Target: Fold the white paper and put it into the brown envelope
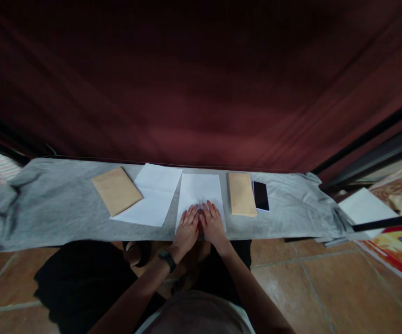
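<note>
A white sheet of paper lies on the grey cloth in front of me. Both hands rest on its near half, side by side. My left hand, with a dark watch on the wrist, is flat with its fingers stretched out. My right hand lies flat beside it, fingers also extended, the two hands nearly touching. To the left lies another white sheet with a crease, and a brown envelope overlaps its left side. A stack of brown envelopes sits right of the middle sheet.
A phone with a dark screen lies right of the envelope stack. Grey cloth covers the narrow bench, and a dark red curtain-like surface rises behind it. At far right are a white sheet and a colourful printed package.
</note>
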{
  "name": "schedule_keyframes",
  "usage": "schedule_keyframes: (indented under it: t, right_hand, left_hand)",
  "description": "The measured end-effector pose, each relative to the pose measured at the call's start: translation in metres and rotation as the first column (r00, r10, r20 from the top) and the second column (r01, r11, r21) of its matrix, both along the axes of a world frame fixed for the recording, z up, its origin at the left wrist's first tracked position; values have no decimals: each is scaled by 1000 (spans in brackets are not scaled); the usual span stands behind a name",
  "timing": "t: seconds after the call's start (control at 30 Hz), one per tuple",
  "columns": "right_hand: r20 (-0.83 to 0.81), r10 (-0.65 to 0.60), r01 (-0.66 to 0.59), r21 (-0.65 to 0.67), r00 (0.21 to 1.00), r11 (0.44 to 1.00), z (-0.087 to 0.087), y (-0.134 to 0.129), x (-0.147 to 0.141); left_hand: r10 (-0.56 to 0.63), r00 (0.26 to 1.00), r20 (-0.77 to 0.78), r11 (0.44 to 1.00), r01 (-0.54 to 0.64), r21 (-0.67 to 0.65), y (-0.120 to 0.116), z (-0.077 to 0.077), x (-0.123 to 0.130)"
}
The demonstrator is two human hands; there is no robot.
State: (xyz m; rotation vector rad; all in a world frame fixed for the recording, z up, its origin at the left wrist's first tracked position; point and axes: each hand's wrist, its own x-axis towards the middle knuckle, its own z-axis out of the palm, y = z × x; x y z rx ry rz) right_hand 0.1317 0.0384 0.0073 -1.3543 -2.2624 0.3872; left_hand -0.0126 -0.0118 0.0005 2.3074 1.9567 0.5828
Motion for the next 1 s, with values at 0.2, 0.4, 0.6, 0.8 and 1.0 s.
schedule_keyframes:
  t: [0.2,0.4,0.6,0.8,1.0]
  right_hand:
    - [85,-9,8,6,996,1000,-21,3,7]
    - [32,-95,95,-16,995,995,-24,7,22]
    - [67,-15,15,0,998,1000,-10,54,-15]
    - [198,-62,45,92,978,995,-19,71,-20]
    - [183,-103,74,159,978,985,-30,69,-17]
  left_hand:
    - [6,998,-61,999,-8,-32,16,-8,-1]
    - [96,995,-39,995,-97,-18,29,-13,-20]
    - [-4,998,-66,999,1,-47,87,-6,-19]
    - [106,981,-160,993,-114,-41,109,-13,-25]
    - [89,988,-130,994,-96,-50,150,-12,-11]
